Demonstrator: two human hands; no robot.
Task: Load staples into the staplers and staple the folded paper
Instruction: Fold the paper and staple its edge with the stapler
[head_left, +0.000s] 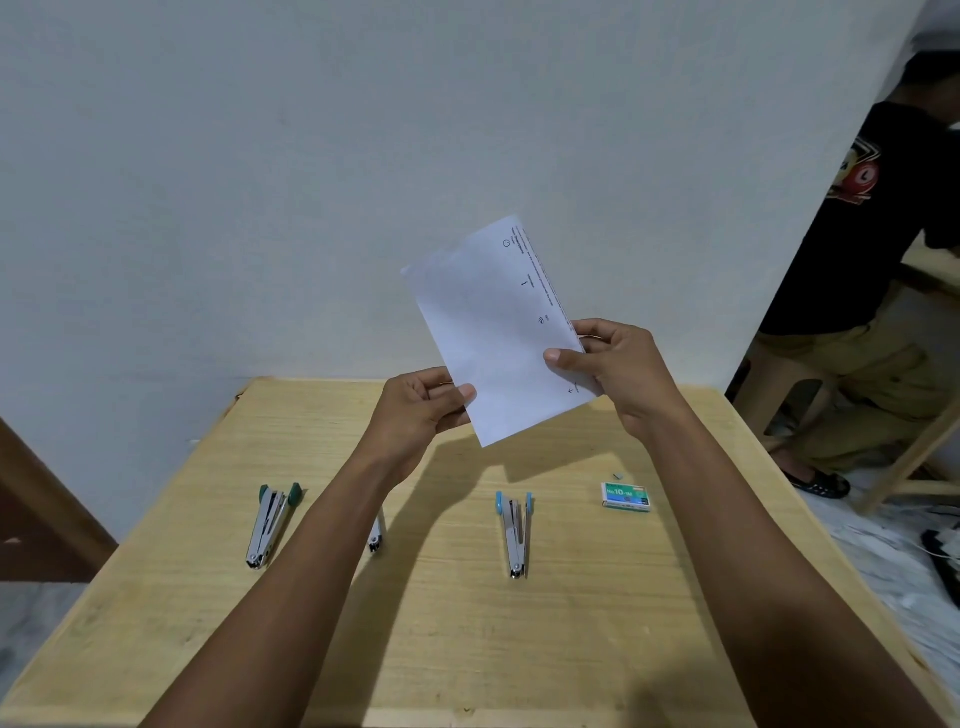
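Head view: the folded white printed paper sheet (498, 332) is held tilted in the air above the pale wooden table (519, 623). The left hand (421, 410) pinches its lower left edge and the right hand (618, 364) pinches its right edge, thumbs in front. On the table lie a green-tipped steel stapler (270, 525) hinged open, a blue-tipped steel stapler (515, 535) also open, and a small green staple box (625, 495). Behind is a plain white wall (363, 156).

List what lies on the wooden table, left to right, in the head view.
Open metal stapler with dark green tips, mostly hidden metal stapler, open metal stapler with light blue tips, small green staple box.
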